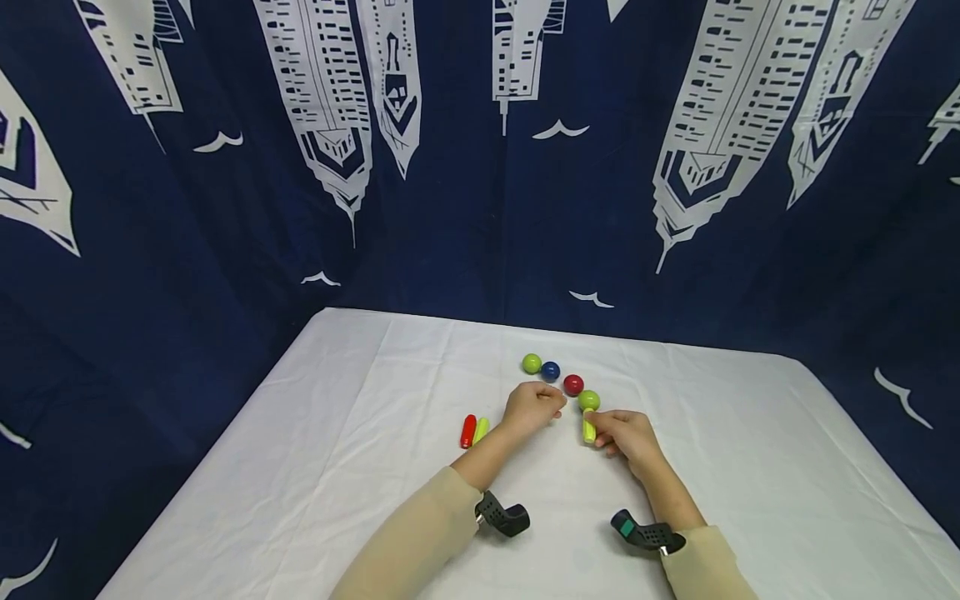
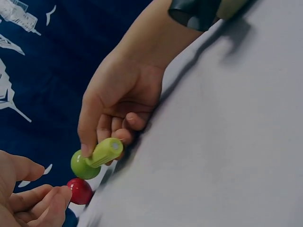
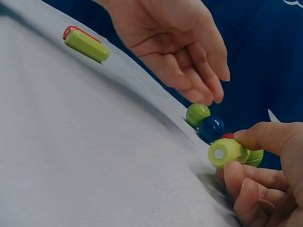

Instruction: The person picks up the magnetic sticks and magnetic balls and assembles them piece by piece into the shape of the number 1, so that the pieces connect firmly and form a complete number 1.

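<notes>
My right hand [image 1: 628, 435] pinches a short yellow-green rod [image 1: 589, 427] between thumb and fingers. One end of this ribbed rod [image 2: 106, 151] meets a green ball [image 1: 588, 400]; a grey disc shows in its other end. My left hand [image 1: 534, 406] has loosely bent fingers with the thumb apart and nothing between them. Its fingertips are right at the red ball [image 2: 80, 191] in the left wrist view. Beyond lie a blue ball [image 1: 551, 372] and a second green ball [image 1: 532, 363]. The rod [image 3: 228, 152] partly hides the red ball in the right wrist view.
A red rod [image 1: 468, 431] and another yellow-green rod [image 1: 482, 430] lie side by side left of my left forearm. White cloth covers the table [image 1: 360, 442]. A dark blue curtain [image 1: 465, 233] with white printed buildings hangs behind it.
</notes>
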`<state>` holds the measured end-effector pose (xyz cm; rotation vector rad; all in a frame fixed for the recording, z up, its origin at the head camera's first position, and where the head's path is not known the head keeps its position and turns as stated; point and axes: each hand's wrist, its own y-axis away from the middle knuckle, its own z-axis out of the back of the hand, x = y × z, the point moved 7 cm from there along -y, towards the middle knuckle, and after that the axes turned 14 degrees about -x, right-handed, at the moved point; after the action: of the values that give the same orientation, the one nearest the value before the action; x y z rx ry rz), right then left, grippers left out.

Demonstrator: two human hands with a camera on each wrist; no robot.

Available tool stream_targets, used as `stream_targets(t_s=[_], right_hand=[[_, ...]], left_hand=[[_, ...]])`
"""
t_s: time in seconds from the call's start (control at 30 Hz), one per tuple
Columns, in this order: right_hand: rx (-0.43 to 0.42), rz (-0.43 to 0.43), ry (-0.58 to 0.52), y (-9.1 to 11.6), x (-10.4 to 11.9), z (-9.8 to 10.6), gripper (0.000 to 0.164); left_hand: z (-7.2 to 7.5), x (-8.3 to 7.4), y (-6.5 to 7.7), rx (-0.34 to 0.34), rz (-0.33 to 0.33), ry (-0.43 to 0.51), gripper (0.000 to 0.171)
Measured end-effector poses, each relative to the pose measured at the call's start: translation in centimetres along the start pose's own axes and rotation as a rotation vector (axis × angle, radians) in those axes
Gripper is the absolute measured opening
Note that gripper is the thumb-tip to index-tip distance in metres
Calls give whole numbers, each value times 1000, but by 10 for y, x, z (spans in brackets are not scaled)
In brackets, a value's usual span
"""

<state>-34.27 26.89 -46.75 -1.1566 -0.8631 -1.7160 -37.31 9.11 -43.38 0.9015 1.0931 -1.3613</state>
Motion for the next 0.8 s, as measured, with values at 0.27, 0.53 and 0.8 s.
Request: stream_targets(t_s=[0.27,0.53,0.8], right_hand=[[5,24,-10,-3,-1,1,32],[2,40,-28,-4,0,2,28],[10,25,-41,-3,-3,2,27]], left_hand=[[2,-28,-21,-56,-224,-196,16],[-20,-43,-39,47,-372,-470,27],[-39,-34,-42,119,-455,-597,34]])
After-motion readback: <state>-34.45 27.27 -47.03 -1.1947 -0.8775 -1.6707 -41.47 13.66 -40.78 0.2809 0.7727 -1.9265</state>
